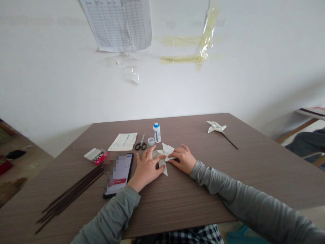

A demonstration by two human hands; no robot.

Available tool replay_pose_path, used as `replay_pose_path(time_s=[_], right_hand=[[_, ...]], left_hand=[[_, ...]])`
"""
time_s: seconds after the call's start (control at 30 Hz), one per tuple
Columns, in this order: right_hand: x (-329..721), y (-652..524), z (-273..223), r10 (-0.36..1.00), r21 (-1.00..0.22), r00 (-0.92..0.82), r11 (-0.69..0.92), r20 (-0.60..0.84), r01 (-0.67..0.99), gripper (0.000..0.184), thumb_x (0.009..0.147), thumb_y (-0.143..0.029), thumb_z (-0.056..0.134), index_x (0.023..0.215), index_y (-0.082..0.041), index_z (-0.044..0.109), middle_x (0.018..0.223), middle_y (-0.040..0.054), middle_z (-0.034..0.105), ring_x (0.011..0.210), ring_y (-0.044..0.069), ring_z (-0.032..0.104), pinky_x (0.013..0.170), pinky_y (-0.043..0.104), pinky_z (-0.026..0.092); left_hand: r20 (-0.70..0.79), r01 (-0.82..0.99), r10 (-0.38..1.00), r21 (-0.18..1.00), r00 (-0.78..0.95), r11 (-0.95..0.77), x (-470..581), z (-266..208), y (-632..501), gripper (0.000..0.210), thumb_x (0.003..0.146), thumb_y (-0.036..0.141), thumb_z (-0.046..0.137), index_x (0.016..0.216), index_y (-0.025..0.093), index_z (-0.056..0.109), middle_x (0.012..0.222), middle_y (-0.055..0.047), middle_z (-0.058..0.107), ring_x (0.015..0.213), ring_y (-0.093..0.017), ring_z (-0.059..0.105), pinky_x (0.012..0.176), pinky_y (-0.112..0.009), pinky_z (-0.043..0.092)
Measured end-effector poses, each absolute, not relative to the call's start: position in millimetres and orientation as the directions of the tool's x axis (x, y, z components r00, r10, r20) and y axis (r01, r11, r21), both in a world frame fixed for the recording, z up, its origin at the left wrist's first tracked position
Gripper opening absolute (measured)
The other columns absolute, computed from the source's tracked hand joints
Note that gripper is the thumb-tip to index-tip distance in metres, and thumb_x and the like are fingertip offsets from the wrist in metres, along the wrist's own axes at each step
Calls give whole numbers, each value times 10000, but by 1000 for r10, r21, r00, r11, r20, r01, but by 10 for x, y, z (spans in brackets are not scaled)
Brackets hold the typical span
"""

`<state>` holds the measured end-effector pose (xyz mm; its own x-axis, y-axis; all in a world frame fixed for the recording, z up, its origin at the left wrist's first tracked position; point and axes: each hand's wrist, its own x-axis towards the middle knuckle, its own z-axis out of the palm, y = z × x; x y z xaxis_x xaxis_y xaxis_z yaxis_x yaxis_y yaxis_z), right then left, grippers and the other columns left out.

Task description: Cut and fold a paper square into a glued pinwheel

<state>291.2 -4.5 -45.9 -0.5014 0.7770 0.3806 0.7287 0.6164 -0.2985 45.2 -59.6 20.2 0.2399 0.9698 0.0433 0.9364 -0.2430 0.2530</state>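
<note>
A paper pinwheel [167,149] made from printed paper lies on the table between my two hands. My left hand [148,167] presses on its left side and centre, thumb and index finger closed on the paper, other fingers spread. From the right, my right hand [184,158] pinches a folded blade near the middle. Parts of the pinwheel are hidden under my fingers. Just beyond it stand a white glue bottle [157,134] with a blue top and a small translucent cap [151,141]. Scissors [141,144] with black handles lie beside the cap.
A phone [119,174] lies left of my left hand, near thin dark sticks [73,191] and an open small red-and-white box [95,156]. Folded printed paper [123,141] is behind. Another pinwheel [215,127] on a stick rests at the right. A white wall [177,91] borders the table's back.
</note>
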Motion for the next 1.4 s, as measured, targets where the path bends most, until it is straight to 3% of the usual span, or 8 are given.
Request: replay_pose_path(time_s=[0.27,0.53,0.83,1.23,1.4], right_hand=[[2910,-43,-455,778,-305,-495,615,386,727,174,1161,-258,906,1241,-372,1010,1196,86,966,1196,349,909,1418,731,578],[2916,-40,-470,776,-308,-500,619,384,723,197,1160,-223,939,1312,-319,1021,1219,102,977,1226,339,924,1445,755,546],[2927,-38,-498,783,-316,-494,611,378,726,208,1166,-236,901,1303,-345,1013,1231,88,971,1240,345,921,1466,725,529],[2932,17,-559,772,-334,-493,625,401,706,176,1162,-276,910,1264,-378,1011,1180,77,964,1192,350,914,1444,777,546],[2936,6,-558,777,-325,-491,618,395,716,216,1145,-239,918,1294,-362,1014,1197,74,961,1214,342,913,1458,743,540]], left_hand=[[52,938,971,252,234,-240,448,215,-597,449,1131,330,950,1563,447,987,2023,-141,611,1885,-576,534,1533,-1004,294],[83,929,969,274,233,-247,447,188,-609,420,1130,300,945,1530,413,1002,1992,-156,641,1855,-593,561,1523,-1006,317],[128,926,966,279,226,-254,416,138,-594,441,1090,313,999,1527,371,985,1992,-177,629,1852,-564,574,1534,-952,370],[95,926,971,294,220,-238,420,129,-585,376,1107,317,985,1467,420,1017,2005,-122,638,1877,-572,549,1538,-998,303],[114,926,970,292,214,-239,416,130,-572,498,1078,323,1015,1570,383,962,2033,-165,597,1893,-558,531,1551,-960,317]])
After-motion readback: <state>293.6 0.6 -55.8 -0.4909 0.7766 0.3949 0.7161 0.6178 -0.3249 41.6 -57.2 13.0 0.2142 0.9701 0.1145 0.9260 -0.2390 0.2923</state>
